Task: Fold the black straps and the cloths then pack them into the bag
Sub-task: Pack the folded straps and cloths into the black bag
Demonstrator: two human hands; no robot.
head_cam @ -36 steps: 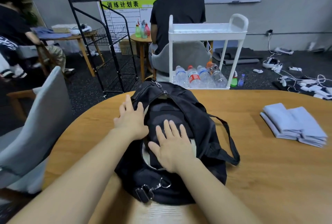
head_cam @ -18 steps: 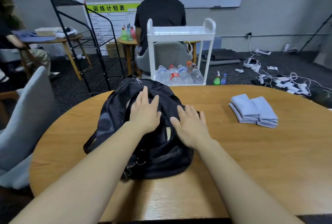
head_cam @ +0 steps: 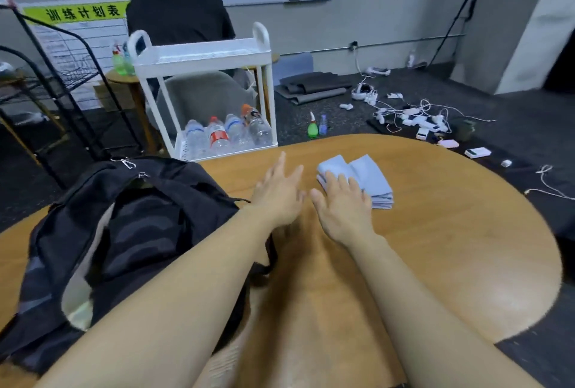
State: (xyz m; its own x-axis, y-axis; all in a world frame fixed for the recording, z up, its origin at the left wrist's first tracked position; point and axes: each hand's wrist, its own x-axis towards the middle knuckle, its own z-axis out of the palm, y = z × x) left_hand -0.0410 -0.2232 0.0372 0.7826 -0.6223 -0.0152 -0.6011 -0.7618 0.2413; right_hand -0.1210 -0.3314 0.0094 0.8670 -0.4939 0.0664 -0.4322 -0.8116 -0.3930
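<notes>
A black bag (head_cam: 133, 232) lies open on the left of the round wooden table (head_cam: 451, 247), dark padded contents showing in its mouth. Two stacks of folded light-blue cloths (head_cam: 365, 177) sit side by side at the table's far middle. My left hand (head_cam: 278, 193) hovers open, fingers spread, just right of the bag and left of the cloths. My right hand (head_cam: 340, 201) is open too, its fingertips reaching the near edge of the left cloth stack. Neither hand holds anything.
Behind the table stands a white cart (head_cam: 202, 92) with water bottles on its lower shelf. A person in black (head_cam: 177, 11) sits beyond it, back turned. A black wire rack (head_cam: 62, 92) is at the left. Cables and chargers (head_cam: 413, 116) litter the floor at the right.
Both hands have left the bag and moved right across the table toward the folded cloths. My view has swung right, so the bag now sits at the left.
</notes>
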